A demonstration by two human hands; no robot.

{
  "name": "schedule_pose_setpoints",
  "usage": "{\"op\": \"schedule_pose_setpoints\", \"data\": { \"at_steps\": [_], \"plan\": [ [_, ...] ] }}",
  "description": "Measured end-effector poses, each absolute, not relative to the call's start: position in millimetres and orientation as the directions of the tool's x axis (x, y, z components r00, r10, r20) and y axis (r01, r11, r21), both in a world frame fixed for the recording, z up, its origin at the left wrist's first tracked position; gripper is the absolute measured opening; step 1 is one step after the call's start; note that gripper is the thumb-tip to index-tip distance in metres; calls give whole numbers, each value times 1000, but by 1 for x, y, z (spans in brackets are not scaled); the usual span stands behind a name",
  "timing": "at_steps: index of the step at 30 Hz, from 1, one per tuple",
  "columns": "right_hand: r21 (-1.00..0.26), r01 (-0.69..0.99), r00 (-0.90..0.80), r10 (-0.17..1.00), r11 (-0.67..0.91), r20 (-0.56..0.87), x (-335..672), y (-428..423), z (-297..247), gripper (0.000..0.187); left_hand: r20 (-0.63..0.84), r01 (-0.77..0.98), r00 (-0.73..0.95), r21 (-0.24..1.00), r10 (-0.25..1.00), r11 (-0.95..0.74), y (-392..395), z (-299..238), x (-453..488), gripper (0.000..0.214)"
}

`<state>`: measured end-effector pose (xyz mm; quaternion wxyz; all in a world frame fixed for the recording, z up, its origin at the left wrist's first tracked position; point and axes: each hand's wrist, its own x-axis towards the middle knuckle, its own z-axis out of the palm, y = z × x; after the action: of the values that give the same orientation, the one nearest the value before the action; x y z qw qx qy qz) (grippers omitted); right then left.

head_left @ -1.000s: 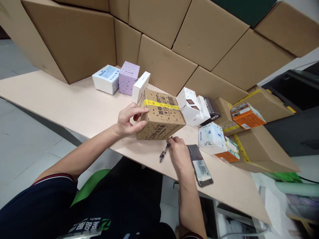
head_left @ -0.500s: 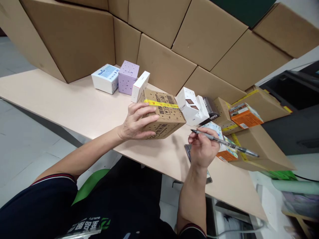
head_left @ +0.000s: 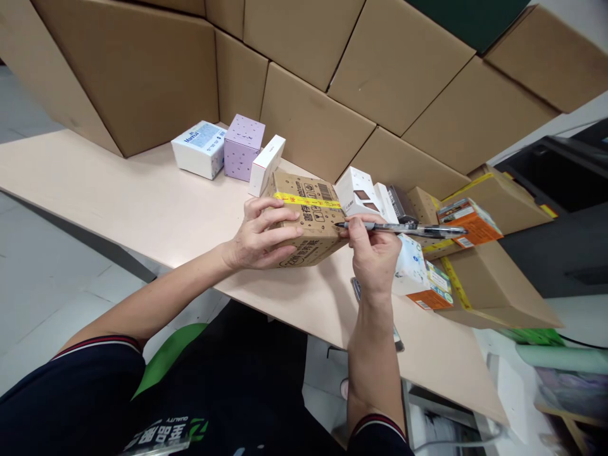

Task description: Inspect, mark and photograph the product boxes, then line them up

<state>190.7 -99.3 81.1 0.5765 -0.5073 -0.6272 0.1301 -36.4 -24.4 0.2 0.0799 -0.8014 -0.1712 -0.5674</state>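
Note:
A small brown cardboard box (head_left: 311, 209) with a yellow tape band sits on the pale table (head_left: 142, 202). My left hand (head_left: 259, 234) grips its left side, fingers wrapped over the top edge. My right hand (head_left: 375, 256) pinches a black pen (head_left: 403, 229), held level with its tip touching the box's right edge. A phone (head_left: 356, 291) lies on the table, mostly hidden under my right wrist.
Behind stand a white-blue box (head_left: 198, 149), a purple box (head_left: 242, 147) and a slim white box (head_left: 266, 164). To the right lie a white windowed box (head_left: 358, 190), an orange box (head_left: 470, 220), a patterned tissue box (head_left: 415, 269) and flat brown cartons (head_left: 494, 285). Large cartons (head_left: 313, 120) wall the back.
My right hand picked the pen up off the table, rose, and swung it left until the tip reached the box. My left hand shifted further over the box top.

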Motion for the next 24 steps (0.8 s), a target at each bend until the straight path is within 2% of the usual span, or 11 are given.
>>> {"op": "schedule_pose_setpoints", "data": {
  "at_steps": [4, 7, 13, 17, 21, 24],
  "plan": [
    [-726, 518, 154, 785, 453, 600, 189, -98, 80, 24, 961, 322, 258, 17, 104, -947, -26, 4, -34, 43],
    [-683, 568, 117, 777, 459, 619, 187, -99, 81, 24, 966, 319, 246, -7, 75, -948, -26, 6, -33, 43],
    [-655, 615, 106, 777, 438, 620, 187, -100, 83, 25, 941, 386, 288, 59, 180, -921, -24, 0, -36, 27],
    [-654, 613, 86, 785, 444, 613, 187, -100, 84, 24, 931, 402, 286, 99, 228, -910, -24, -2, -37, 25],
    [-690, 563, 113, 784, 455, 610, 187, -99, 82, 24, 936, 393, 291, 70, 196, -917, -24, 0, -37, 25],
    [-768, 437, 224, 770, 468, 597, 187, -98, 77, 25, 951, 379, 270, 38, 150, -925, -24, 1, -36, 29]
  ]
}}
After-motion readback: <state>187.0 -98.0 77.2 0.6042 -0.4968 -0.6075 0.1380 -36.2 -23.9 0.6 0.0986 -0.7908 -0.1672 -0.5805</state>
